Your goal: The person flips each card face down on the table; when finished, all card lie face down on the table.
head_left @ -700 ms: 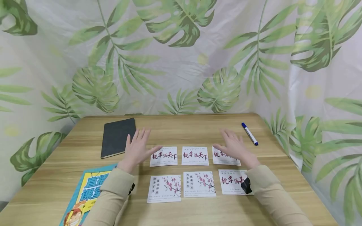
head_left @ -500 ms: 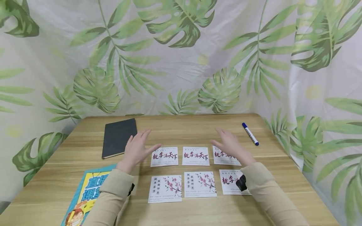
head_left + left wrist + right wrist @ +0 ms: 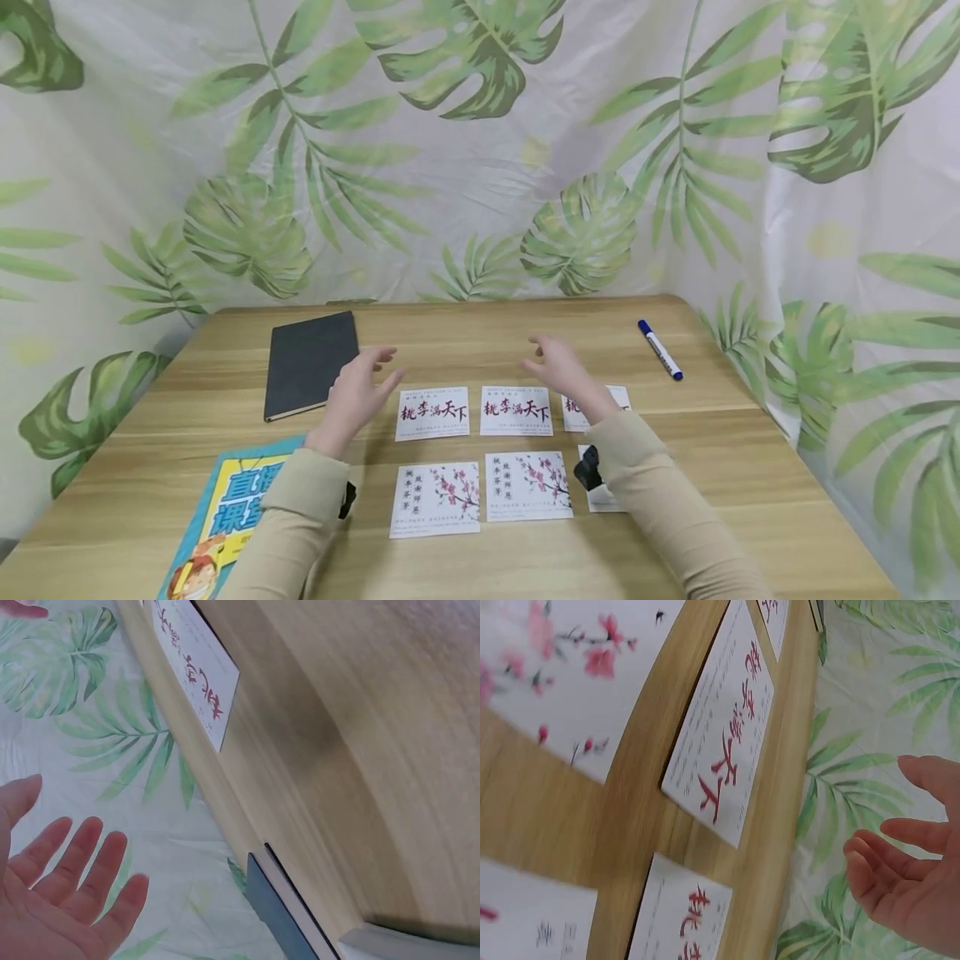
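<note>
My left hand (image 3: 358, 396) hovers over the table between the black notebook and the upper left card (image 3: 432, 413), its fingers relaxed and slightly bent, holding nothing. My right hand (image 3: 562, 371) hangs above the upper right card (image 3: 600, 407), fingers loosely curled around nothing in the right wrist view. Between them lies the upper middle card (image 3: 516, 411), printed with red characters. Nearer to me are two cards with pink blossoms, the lower left card (image 3: 435, 500) and the lower middle card (image 3: 528, 486). My right sleeve covers much of the lower right card (image 3: 600, 496).
A black notebook (image 3: 311, 364) lies at the back left. In front of it is a blue and yellow book (image 3: 240, 492), partly under my left sleeve. A blue-capped marker (image 3: 661, 350) lies at the back right. A leaf-patterned curtain (image 3: 465, 167) hangs behind the table (image 3: 487, 321).
My right hand has moved left and inward, its fingers bending more, and its sleeve now covers more of the lower right card. The left hand's fingers have curled slightly. The cards stay put.
</note>
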The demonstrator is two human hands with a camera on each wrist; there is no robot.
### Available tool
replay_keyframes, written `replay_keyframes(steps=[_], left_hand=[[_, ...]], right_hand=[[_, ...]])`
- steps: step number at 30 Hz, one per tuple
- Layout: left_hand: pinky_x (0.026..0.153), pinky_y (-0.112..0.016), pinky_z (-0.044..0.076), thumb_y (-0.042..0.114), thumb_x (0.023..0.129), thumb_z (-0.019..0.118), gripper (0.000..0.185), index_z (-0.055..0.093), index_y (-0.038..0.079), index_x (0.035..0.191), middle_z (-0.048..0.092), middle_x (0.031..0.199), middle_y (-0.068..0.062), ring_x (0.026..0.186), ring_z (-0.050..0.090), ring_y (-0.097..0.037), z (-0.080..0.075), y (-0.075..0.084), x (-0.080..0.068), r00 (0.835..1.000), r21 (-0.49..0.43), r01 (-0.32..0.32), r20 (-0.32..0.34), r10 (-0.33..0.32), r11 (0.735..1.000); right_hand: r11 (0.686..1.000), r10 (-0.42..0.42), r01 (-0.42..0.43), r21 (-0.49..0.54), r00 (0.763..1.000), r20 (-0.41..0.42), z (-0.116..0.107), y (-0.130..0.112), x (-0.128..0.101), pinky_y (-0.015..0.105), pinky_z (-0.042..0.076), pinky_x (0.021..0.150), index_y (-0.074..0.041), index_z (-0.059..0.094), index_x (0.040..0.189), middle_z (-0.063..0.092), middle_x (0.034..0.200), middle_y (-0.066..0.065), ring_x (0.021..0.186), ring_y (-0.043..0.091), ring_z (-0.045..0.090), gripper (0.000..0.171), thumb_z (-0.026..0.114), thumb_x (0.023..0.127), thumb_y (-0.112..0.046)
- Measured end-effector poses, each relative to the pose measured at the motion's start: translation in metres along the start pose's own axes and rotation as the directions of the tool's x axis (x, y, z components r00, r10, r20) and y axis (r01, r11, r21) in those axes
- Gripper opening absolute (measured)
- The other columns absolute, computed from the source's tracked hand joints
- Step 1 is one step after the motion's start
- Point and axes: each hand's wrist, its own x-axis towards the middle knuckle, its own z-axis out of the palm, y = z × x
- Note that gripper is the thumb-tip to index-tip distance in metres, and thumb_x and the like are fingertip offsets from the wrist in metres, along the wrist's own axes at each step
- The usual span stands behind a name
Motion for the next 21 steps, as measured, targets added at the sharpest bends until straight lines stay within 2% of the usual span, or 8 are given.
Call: replay_keyframes(steps=[4,11,18,21], left_hand=[[0.081,-0.051,0.049,0.027,0.093,0.057,0.042,0.052,0.006,0.130,0.061,0.121,-0.017,0.107,0.059,-0.035,-0.001,-0.005,-0.002,0.999,-0.005,0.033,0.007,-0.033,0.999],[0.090,-0.052,0.046,0.022,0.093,0.057,0.041,0.053,0.001,0.128,0.057,0.123,-0.021,0.113,0.054,-0.038,0.000,-0.010,0.004,0.995,-0.003,0.066,0.077,-0.065,0.998],[0.101,-0.057,0.036,0.019,0.091,0.058,0.049,0.046,-0.006,0.131,0.049,0.129,-0.030,0.121,0.044,-0.047,0.011,-0.015,0.006,0.980,0.004,0.028,0.198,-0.028,1.000],[0.103,-0.058,0.034,0.019,0.090,0.060,0.054,0.043,-0.008,0.133,0.048,0.131,-0.030,0.122,0.042,-0.048,0.017,-0.018,0.004,0.971,0.005,0.026,0.240,-0.026,1.000]], right_hand=[[0.999,0.014,-0.016,0.031,0.999,0.050,0.012,-0.010,0.010,0.044,0.047,0.095,0.006,0.046,0.132,0.056,0.124,0.027,0.113,0.036,0.055,0.051,0.061,0.090,-0.020],[0.999,0.020,-0.025,0.043,0.994,0.105,0.025,-0.023,0.020,0.039,0.051,0.088,0.005,0.052,0.125,0.062,0.113,0.022,0.103,0.031,0.058,0.048,0.066,0.085,-0.017],[1.000,-0.008,0.005,0.024,0.990,0.138,0.042,-0.035,0.021,0.034,0.052,0.080,0.007,0.058,0.114,0.065,0.098,0.019,0.088,0.026,0.061,0.040,0.069,0.081,-0.013],[0.998,-0.002,-0.008,0.055,0.986,0.167,0.052,-0.038,0.020,0.033,0.053,0.078,0.008,0.057,0.115,0.065,0.100,0.020,0.088,0.027,0.061,0.042,0.070,0.080,-0.011]])
